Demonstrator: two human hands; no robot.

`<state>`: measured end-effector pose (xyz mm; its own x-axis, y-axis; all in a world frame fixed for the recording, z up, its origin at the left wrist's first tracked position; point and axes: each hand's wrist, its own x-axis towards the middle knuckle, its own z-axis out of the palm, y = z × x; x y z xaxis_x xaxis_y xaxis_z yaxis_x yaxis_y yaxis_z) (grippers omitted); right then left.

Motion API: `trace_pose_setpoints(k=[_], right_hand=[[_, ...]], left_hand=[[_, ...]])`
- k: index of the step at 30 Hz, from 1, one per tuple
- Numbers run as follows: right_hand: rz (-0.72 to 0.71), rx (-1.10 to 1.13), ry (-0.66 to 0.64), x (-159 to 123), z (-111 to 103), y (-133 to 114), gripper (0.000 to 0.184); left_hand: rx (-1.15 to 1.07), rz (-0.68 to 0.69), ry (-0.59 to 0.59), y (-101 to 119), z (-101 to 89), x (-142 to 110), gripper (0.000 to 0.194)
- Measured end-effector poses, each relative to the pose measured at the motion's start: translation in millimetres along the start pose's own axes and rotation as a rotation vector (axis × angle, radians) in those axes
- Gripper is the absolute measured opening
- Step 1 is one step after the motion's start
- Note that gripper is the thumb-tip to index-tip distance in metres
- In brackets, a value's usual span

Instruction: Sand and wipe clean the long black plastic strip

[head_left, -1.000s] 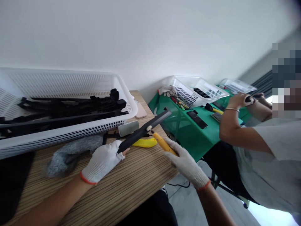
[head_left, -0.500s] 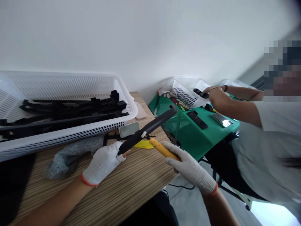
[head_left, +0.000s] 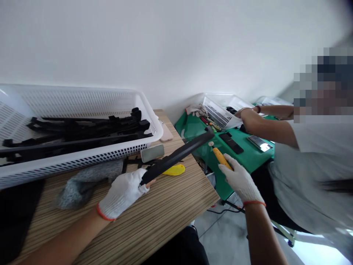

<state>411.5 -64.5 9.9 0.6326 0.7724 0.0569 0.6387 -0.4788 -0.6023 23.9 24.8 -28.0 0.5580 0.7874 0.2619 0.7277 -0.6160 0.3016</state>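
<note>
My left hand (head_left: 124, 189), in a white knit glove with an orange cuff, is closed round the near end of a long black plastic part (head_left: 176, 156). The part slants up and right, its hooked far end past the table corner. My right hand (head_left: 242, 182), gloved alike, grips a yellow-handled tool (head_left: 221, 158) with a small pale tip. That tip is just below the part's far end, seemingly apart from it. Beneath the part lies a yellow piece (head_left: 175, 170) with a ridged edge, beside a grey rectangular object (head_left: 152, 153).
A white basket (head_left: 121, 151) of long black parts stands at the left on the wooden table (head_left: 165, 209), with bubble wrap (head_left: 88, 180) before it and a pink phone (head_left: 166, 133) beside it. A co-worker's arms (head_left: 253, 119) reach over the green table (head_left: 245, 163), which holds tools and baskets.
My right hand has moved right and slightly up with the yellow-handled tool, away from the black part's middle. My left hand and the part have shifted slightly right.
</note>
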Motion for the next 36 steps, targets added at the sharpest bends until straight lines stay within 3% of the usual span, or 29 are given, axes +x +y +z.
trace_pose_setpoints(k=[3, 7, 11, 15, 21, 27, 32, 36], right_hand=[[0.083, -0.022, 0.005, -4.0, 6.4, -1.0, 0.067], [-0.026, 0.018, -0.141, -23.9, 28.2, -23.6, 0.060], [-0.046, -0.114, -0.296, -35.7, 49.0, -53.9, 0.051], [-0.098, -0.241, -0.309, -34.1, 61.1, -72.1, 0.051], [-0.160, -0.347, -0.318, -30.0, 66.2, -77.3, 0.049], [-0.231, -0.449, -0.371, -25.6, 60.0, -78.9, 0.049], [-0.270, -0.494, -0.440, -15.2, 50.9, -88.4, 0.048], [-0.320, -0.451, -0.267, -15.8, 46.6, -112.6, 0.043]], left_hand=[[-0.044, 0.021, 0.032, -0.9, -1.9, -2.2, 0.043], [-0.090, 0.031, 0.057, -1.0, -4.5, -4.6, 0.034], [-0.102, 0.016, 0.063, -0.2, -4.2, -4.7, 0.030], [-0.106, 0.018, 0.055, -1.5, -1.3, -4.2, 0.032], [-0.112, 0.022, 0.069, -3.3, 0.2, -5.0, 0.039], [-0.160, -0.004, 0.092, 5.5, -4.7, -4.1, 0.033], [-0.216, 0.017, 0.123, 15.5, -39.8, -0.5, 0.036], [-0.151, -0.034, 0.239, 16.8, -95.5, 2.1, 0.046]])
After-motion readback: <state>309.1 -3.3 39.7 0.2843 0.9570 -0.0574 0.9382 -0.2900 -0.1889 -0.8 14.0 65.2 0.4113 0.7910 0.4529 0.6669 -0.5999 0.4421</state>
